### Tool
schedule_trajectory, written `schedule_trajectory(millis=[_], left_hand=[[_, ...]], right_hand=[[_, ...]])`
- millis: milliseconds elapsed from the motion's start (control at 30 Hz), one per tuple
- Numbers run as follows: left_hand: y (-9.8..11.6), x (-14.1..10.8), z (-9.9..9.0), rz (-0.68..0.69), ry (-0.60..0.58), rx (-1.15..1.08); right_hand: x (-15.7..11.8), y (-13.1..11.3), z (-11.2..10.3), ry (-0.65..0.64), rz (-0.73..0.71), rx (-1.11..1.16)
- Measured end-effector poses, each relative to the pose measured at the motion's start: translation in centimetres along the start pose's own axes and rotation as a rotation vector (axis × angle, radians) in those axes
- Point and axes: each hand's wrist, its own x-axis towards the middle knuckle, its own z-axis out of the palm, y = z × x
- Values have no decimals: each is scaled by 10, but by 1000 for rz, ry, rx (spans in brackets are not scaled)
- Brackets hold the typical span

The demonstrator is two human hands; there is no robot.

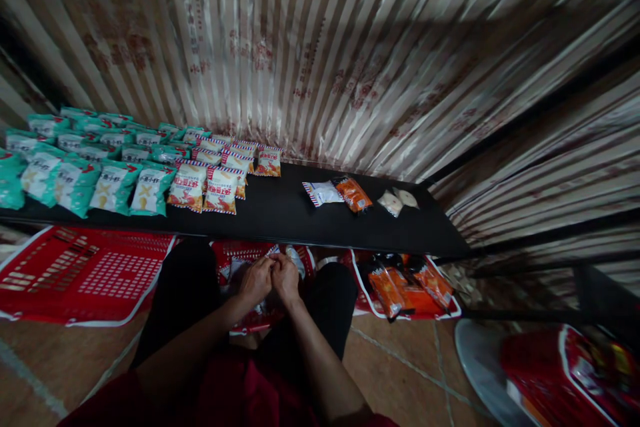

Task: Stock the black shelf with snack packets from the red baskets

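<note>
My left hand point(257, 280) and my right hand point(286, 276) meet at the fingertips, low between my knees. Both are closed, and whatever they might pinch is too small and dark to make out. Beneath them is the middle red basket point(306, 260), with pale packets point(294, 257) inside, partly covered by my hands. Just beyond, on the black shelf point(280, 220), lie a white striped snack packet point(323, 193), an orange snack packet point(353, 194) and two pale round pieces point(406, 198), one seemingly in clear wrap.
Several teal snack bags point(114, 187) and red-white snack bags point(221, 189) stand in rows on the shelf's left. A red basket point(115, 273) is on the left; another point(413, 297) on the right holds orange packets. A striped curtain point(280, 47) hangs behind.
</note>
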Motion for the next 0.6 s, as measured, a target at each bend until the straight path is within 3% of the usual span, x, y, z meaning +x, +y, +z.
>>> schedule_trajectory(millis=[100, 200, 600], left_hand=[[-5, -9, 10, -159, -178, 36], [-8, -15, 15, -264, -267, 59], [-23, -18, 31, -433, -321, -9]], right_hand=[[-7, 11, 1, -144, 64, -201], [-11, 17, -1, -249, 75, -361], [-12, 27, 5, -430, 208, -486]])
